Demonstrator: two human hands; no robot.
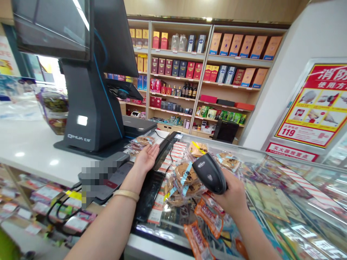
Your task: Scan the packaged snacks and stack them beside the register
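Gripping black handheld scanner (210, 174) in right hand (233, 191), with fingers wrapped around handle, close to clear-wrapped cookies (185, 177) on glass counter (177, 218). Holding left hand (146, 159) open, palm up, with fingers slightly curled, just beside second cookie pile (141, 141) near monitor stand (90, 104). Noting orange-wrapped snacks (208, 218) on glass counter, nearer than clear-wrapped cookies.

Tilted black scanner (210, 174) near clear-wrapped cookies (187, 177) on glass counter (175, 222)
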